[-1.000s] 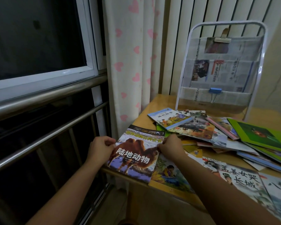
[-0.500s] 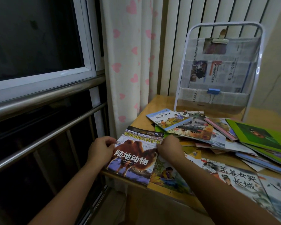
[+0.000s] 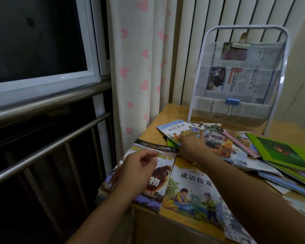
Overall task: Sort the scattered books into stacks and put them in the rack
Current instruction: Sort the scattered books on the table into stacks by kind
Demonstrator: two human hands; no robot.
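Observation:
A camel-cover book point(image 3: 158, 173) lies at the table's near left corner, partly over the edge. My left hand point(image 3: 137, 171) hovers just above it, fingers loosely curled, holding nothing. Beside it lies a yellow-framed picture book point(image 3: 192, 192). My right hand point(image 3: 192, 145) reaches forward and rests on a small blue-edged book point(image 3: 173, 128) on top of the scattered pile; whether it grips the book is unclear. Behind the pile stands the white wire rack point(image 3: 239, 110) lined with newspaper.
Green-cover books point(image 3: 285, 154) and several more spread over the right side of the wooden table point(image 3: 167, 111). A heart-print curtain point(image 3: 136, 67) hangs at the table's left. Metal rails point(image 3: 42, 106) and a dark window fill the left.
Both hands let go of the camel book. My right hand moved forward onto the small blue-edged book. My left hand lifted off the book's left edge and hovers over its cover.

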